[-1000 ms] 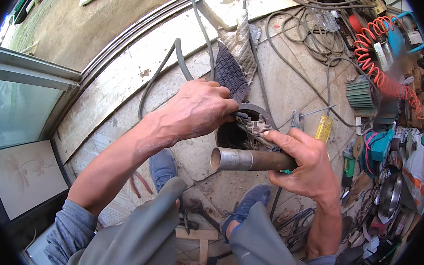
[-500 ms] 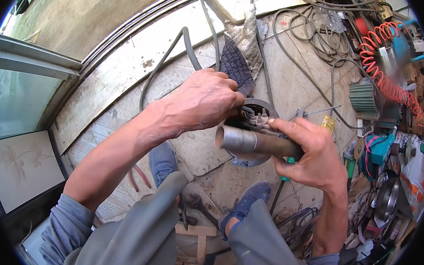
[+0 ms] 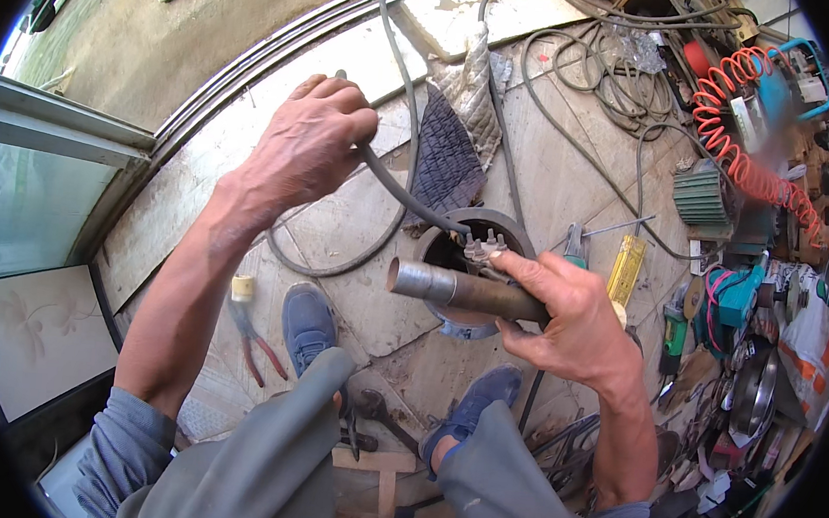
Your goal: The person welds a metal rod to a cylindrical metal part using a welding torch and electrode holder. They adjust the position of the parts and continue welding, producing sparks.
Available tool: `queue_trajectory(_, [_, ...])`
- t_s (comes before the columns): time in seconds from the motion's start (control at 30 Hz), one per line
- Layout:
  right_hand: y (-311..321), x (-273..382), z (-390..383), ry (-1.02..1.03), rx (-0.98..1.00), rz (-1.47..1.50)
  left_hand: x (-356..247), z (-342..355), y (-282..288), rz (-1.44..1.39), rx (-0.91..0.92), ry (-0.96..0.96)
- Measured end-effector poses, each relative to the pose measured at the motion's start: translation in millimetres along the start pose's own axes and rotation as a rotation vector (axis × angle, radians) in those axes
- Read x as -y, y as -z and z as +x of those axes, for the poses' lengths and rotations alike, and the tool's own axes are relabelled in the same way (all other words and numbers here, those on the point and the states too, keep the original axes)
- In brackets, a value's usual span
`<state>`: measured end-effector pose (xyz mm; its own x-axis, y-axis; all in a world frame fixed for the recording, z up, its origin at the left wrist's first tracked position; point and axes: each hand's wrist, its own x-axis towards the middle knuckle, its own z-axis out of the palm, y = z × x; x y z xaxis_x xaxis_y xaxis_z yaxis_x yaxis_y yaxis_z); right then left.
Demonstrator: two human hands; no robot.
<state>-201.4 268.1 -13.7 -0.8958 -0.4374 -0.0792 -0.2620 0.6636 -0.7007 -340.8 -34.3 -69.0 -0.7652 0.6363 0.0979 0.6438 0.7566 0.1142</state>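
Pipe (image 3: 465, 291) looks brownish, its open end silvery.

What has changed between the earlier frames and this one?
The left hand has moved up and left, away from the bolted clamp; it now grips the gray cable farther back, baring a stretch of it. The right hand still holds the metal pipe; the red-handled pliers still lie on the floor.

grey cable (image 3: 397, 189), silver-and-brown pipe (image 3: 470, 292), dark quilt-patterned cloth (image 3: 449, 150), orange-red hose (image 3: 760, 169), blue shoes (image 3: 309, 321), red-handled pliers (image 3: 247, 332)
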Motion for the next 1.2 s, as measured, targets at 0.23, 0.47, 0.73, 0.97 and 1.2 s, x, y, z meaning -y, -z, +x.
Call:
queue_trajectory(0.23, [-4,-6,-2,0.003,-0.069,0.072,3,-34,34,-0.058,0.246,-0.025])
queue_trajectory(0.47, [3,12,10,0.075,0.162,-0.12,-34,-114,67,-0.194,0.316,-0.005])
queue_trajectory(0.73, [6,11,14,0.025,0.233,-0.115,-37,-120,58,-0.153,0.223,-0.006])
queue_trajectory(0.97, [-6,1,12,-0.011,0.021,0.038,-29,-112,49,-0.192,0.055,0.022])
queue_trajectory(1.2, [-6,-11,14,-0.05,-0.015,0.065,-33,-90,66,-0.26,0.117,-0.017])
